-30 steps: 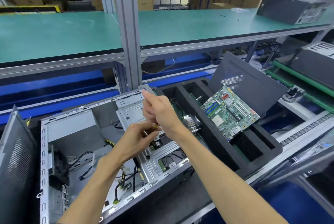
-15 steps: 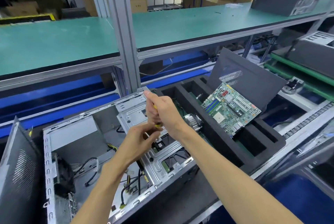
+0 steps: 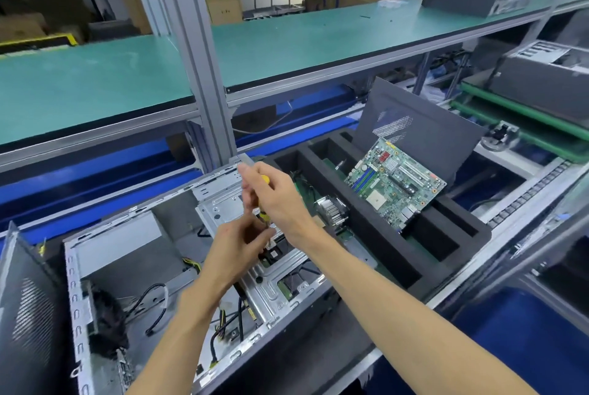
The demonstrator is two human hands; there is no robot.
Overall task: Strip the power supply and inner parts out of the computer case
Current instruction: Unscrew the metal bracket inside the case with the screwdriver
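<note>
An open case [image 3: 134, 254] lies on its side on the desk [image 3: 318, 359], cables [image 3: 229, 321] loose along its near edge. Over its metal bracket [image 3: 223, 203] the right hand [image 3: 280, 200] grips a yellow-handled screwdriver [image 3: 265, 180] upright, and the left hand [image 3: 237, 243] pinches its lower part. Just right, a black foam tray [image 3: 382, 254] holds a green board [image 3: 395, 182] tilted against a dark panel [image 3: 424, 130]; a heatsink [image 3: 331, 209] sits between case and tray.

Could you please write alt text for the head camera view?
Two bare hands work a yellow-handled screwdriver over the metal drive bracket inside an open computer case: right hand grips the handle, left hand steadies below. A motherboard rests in a black foam tray alongside.
</note>
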